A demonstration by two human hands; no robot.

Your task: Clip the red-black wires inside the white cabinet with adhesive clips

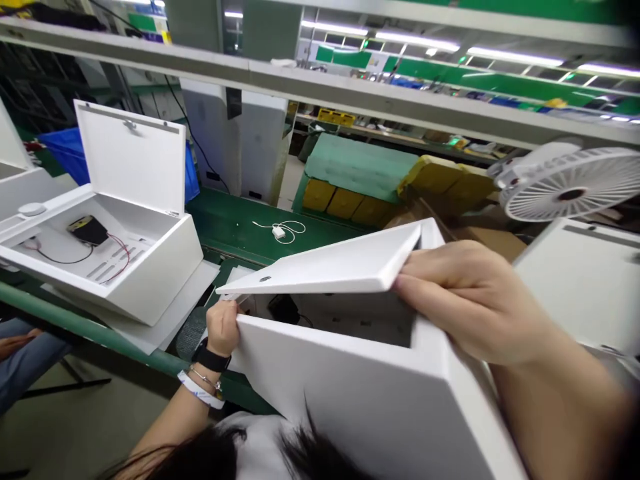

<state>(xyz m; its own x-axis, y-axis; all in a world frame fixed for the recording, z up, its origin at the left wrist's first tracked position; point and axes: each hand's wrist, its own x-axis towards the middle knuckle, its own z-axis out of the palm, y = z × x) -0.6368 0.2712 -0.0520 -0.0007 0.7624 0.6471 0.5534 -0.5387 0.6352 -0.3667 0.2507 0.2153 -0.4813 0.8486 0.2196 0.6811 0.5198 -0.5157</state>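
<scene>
A white box (pixel 360 373) fills the front of the view, tilted, its hinged lid (pixel 340 263) partly raised. My right hand (pixel 465 300) pinches the lid's right corner between thumb and fingers. At the box's left end, my left hand (pixel 223 327) is closed around the rim, its fingertips partly hidden. Through the gap under the lid, a black part (pixel 283 309) with a thin wire shows inside. A small round hole (pixel 265 279) sits near the lid's left end.
On the green bench (pixel 225 220), a second white box (pixel 155 273) stands with its lid up. A coiled white cable (pixel 279 231) lies behind my box. At right are a white fan (pixel 570 190) and another raised white lid (pixel 585 280). Another person's leg (pixel 30 360) shows at left.
</scene>
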